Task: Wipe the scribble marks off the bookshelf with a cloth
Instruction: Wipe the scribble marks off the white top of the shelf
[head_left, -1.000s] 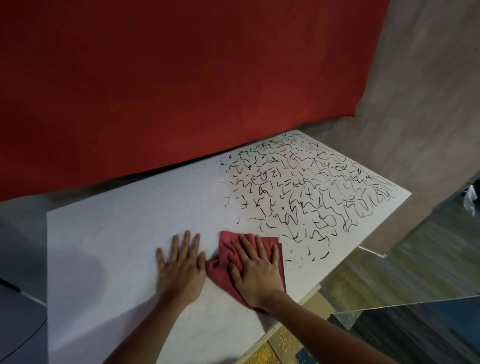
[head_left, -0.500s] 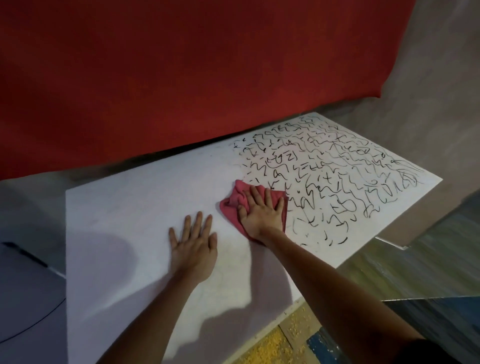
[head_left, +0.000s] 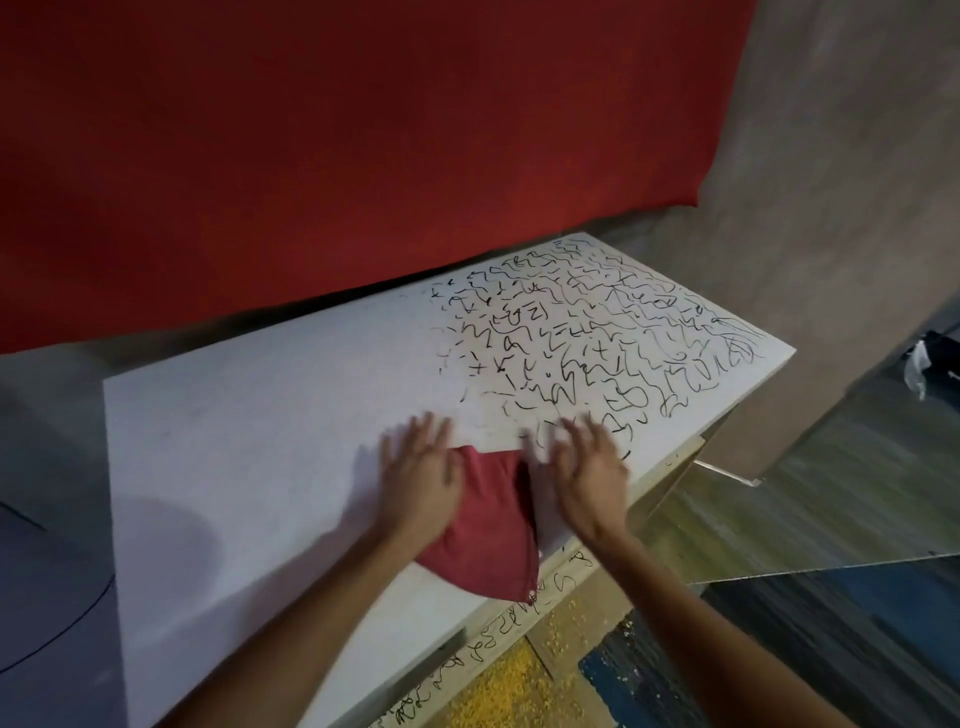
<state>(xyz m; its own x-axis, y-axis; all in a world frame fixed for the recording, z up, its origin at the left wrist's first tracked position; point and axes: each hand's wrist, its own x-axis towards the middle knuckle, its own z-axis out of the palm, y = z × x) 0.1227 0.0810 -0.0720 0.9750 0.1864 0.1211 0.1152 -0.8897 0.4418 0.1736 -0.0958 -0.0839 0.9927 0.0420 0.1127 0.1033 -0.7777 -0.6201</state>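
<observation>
Both open, fingers straight: your left hand (head_left: 421, 480) touches the red cloth (head_left: 491, 538) on the bookshelf (head_left: 249, 415), your right hand (head_left: 589, 470) beside it, near the scribbles (head_left: 587, 338).

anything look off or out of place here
The red cloth hangs over the front edge of the bookshelf top, between the left hand and right hand, not on the scribble marks covering its right half. More scribbles run along the front strip, and yellow grains lie scattered on the floor.
</observation>
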